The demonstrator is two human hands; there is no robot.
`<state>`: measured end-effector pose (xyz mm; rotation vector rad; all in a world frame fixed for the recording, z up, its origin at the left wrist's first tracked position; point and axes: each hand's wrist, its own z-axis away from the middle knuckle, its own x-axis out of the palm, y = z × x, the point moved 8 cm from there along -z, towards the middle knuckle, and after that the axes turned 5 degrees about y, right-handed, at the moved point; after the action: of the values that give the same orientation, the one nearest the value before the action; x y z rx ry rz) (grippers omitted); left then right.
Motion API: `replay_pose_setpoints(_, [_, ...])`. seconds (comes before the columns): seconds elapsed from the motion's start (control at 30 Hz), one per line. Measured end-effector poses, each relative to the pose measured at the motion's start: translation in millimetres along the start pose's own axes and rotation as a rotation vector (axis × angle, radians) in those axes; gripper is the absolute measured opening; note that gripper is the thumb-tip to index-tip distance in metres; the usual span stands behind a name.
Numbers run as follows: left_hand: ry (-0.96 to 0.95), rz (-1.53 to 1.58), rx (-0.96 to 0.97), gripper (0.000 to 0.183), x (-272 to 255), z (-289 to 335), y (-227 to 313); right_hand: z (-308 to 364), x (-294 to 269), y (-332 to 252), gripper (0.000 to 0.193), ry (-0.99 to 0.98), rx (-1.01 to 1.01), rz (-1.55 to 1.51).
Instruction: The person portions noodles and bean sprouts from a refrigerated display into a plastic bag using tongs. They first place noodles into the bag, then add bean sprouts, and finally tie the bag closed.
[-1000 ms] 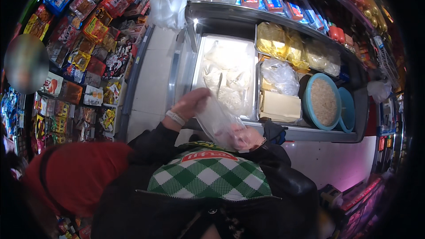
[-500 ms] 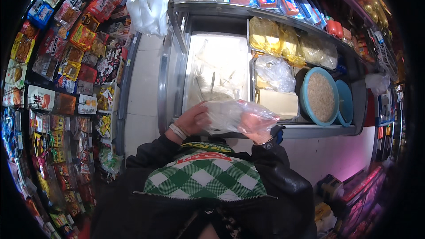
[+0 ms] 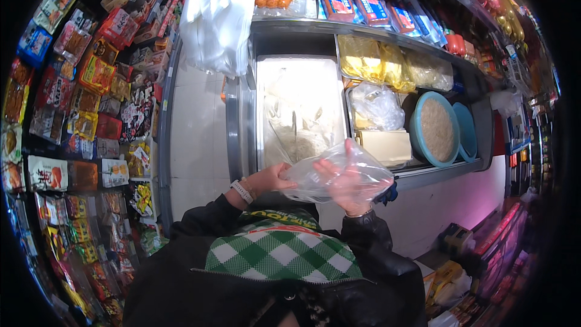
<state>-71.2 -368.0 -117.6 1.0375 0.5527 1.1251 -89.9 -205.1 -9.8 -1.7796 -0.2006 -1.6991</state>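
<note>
Clear bag (image 3: 307,177): left hand (image 3: 270,180) grip pinching edge; right hand (image 3: 346,189) spread against it; checked apron (image 3: 279,254) lettered.

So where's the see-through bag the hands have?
In the head view, the clear plastic bag is below and right of centre, near the white tray, its left end in the left hand, the right hand inside or behind it.

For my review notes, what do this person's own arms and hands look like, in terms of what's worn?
Both sleeves are black; the right sleeve has a leather-like shine, while the left sleeve looks duller. Neither the left hand nor the right hand wears a glove. A white wristband circles the left wrist, a thin bracelet the right.
</note>
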Motion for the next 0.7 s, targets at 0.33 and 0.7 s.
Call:
replay_pose_setpoints(0.33, [0.213,-0.142,-0.185,0.03,-110,-125,-7,35,8,-18,0.102,-0.098,-0.131,0.162])
replay_pose_setpoints(0.7, [0.668,-1.081,-0.058,0.068,-240,-350,3,102,-84,66,0.093,0.233,0.304,-0.859])
